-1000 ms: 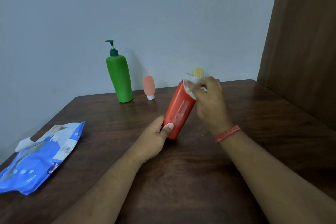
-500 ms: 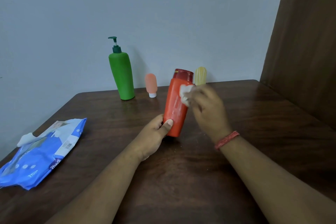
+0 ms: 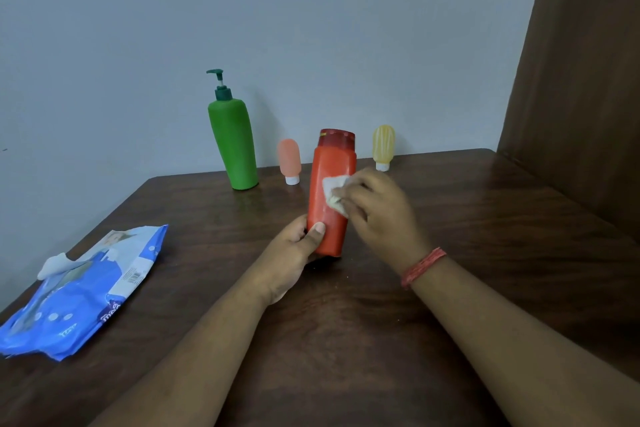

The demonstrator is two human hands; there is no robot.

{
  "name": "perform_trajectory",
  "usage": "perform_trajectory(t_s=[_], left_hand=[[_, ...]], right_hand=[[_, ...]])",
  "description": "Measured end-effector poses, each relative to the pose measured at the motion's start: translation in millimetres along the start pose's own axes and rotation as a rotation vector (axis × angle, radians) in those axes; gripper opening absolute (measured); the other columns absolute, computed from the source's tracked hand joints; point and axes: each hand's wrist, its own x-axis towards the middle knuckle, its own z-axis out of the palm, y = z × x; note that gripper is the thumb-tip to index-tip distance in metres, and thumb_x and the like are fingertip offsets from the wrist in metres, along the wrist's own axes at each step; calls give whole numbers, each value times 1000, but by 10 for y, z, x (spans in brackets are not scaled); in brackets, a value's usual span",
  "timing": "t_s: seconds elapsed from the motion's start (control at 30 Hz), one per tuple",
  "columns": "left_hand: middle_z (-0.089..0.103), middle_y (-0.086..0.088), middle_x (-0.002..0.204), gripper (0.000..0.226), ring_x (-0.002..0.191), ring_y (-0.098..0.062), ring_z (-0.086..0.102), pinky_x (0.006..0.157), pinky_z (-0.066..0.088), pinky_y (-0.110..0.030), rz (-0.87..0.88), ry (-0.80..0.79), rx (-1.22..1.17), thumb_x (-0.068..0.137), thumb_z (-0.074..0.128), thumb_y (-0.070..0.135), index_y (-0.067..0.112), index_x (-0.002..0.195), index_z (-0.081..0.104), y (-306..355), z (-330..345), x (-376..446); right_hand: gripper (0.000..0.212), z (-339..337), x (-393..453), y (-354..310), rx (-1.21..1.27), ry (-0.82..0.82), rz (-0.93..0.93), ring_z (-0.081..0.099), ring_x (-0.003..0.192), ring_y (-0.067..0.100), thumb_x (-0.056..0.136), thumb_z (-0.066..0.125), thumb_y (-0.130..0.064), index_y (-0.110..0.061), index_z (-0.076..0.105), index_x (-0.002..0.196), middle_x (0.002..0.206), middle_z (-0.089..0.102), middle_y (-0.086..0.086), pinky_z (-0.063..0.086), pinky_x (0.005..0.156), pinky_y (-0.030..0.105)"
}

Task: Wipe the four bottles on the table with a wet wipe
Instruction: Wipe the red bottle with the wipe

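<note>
An orange-red bottle (image 3: 329, 191) with a dark red cap stands nearly upright at the middle of the table. My left hand (image 3: 294, 253) grips its lower part, thumb on the front. My right hand (image 3: 377, 208) presses a crumpled white wet wipe (image 3: 335, 192) against the bottle's right side at mid-height. Against the back wall stand a tall green pump bottle (image 3: 233, 146), a small pink tube (image 3: 289, 160) on its white cap, and a small yellow tube (image 3: 383, 146) on its white cap.
A blue pack of wet wipes (image 3: 86, 284) lies at the table's left edge with a wipe sticking out of its opening. The dark wooden table (image 3: 485, 236) meets a grey wall behind and a brown wooden panel (image 3: 581, 80) on the right.
The orange-red bottle went from tilted to nearly upright. My right hand slid the wipe from the cap down to the bottle's middle.
</note>
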Motion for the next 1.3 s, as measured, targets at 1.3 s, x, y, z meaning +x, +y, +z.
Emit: perform_trajectory(t_s=[1.3], left_hand=[[70, -13, 106, 37, 97, -24, 66, 90, 57, -40, -35, 92, -275, 108, 39, 28, 3, 127, 57, 23, -7, 50]], right_hand=[[17, 87, -93, -115, 82, -238, -59, 60, 96, 22, 89, 70, -7, -12, 73, 105, 102, 65, 1, 53, 83, 34]])
